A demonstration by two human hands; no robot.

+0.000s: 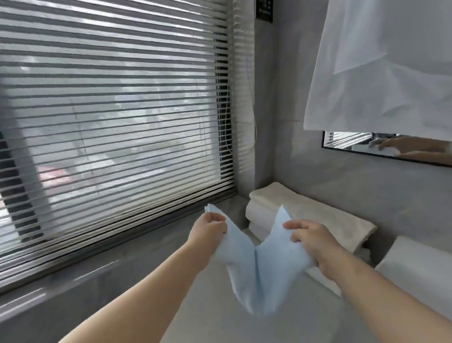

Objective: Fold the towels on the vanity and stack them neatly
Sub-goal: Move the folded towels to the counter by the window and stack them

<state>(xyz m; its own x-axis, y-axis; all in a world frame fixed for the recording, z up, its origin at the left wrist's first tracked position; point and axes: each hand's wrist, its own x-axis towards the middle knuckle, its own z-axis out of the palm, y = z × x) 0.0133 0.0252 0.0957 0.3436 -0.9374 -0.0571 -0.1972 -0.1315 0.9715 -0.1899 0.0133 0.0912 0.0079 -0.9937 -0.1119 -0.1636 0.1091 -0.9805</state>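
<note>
left hand (210, 228): fingers pinched one top corner of blue towel (256, 275)
right hand (311, 239): fingers clamped on the other corner
towel: hung in a V over worktop (233, 334), white stack (305, 213) at its 1 o'clock
risk: sagging middle likely meant a crooked fold; a loose pinch could drop a corner

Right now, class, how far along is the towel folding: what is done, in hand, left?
Done: white towels lie folded and stacked by the window. In hand: left hand and right hand each grip the blue towel near a top corner; it sags between them. Left: fold it, stack it.
</note>
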